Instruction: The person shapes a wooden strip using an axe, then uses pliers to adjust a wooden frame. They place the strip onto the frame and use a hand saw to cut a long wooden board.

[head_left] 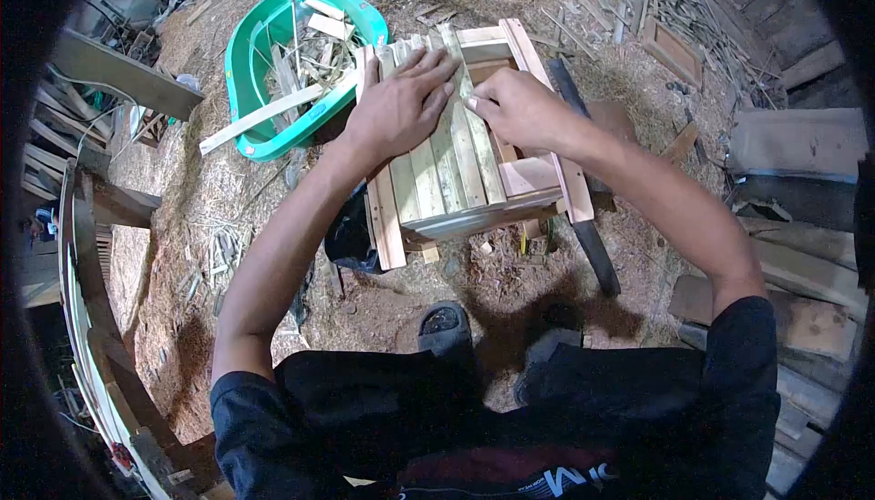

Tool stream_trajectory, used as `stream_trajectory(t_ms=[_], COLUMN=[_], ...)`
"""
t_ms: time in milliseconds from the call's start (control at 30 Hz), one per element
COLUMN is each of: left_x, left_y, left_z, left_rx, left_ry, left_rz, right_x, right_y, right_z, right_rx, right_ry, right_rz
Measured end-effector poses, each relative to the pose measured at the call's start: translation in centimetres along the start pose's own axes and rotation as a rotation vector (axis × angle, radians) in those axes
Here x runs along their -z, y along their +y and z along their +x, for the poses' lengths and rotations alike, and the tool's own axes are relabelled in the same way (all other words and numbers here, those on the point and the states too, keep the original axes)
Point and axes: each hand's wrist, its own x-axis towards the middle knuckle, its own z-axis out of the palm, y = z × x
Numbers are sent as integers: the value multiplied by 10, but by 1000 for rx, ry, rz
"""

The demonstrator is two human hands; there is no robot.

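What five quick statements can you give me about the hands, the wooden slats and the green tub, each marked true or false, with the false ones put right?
1. The left hand is spread on the wooden slats. True.
2. The right hand grips a hammer. False: no hammer shows; the right hand is curled at the slats' right edge.
3. The green plastic tub holds wood scraps. True.
4. The slats cover the whole top of the wooden box frame. False: the wooden box frame is partly uncovered on the right.
5. A pale wooden strip lies across the tub's rim. True.
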Motion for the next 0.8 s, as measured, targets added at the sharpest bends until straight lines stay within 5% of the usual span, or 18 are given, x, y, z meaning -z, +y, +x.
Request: stream_trajectory(t_ms=[533, 667, 767, 800], left_x=[1, 2, 3, 4], left_y=[1, 2, 3, 3], left_z=[2, 3, 2, 2], left_rx=[-77, -61, -51, -52], left_ry=[-3, -20, -29, -31], left_rz=[-26, -31, -38, -35], right_x=[37, 47, 42, 40], right_y=[-9, 11, 38, 42], right_z=[11, 29, 65, 75], right_rx=[-232, -145, 210, 191], right_ry=[-344, 4, 431, 402], right_rz=[167, 299, 118, 74])
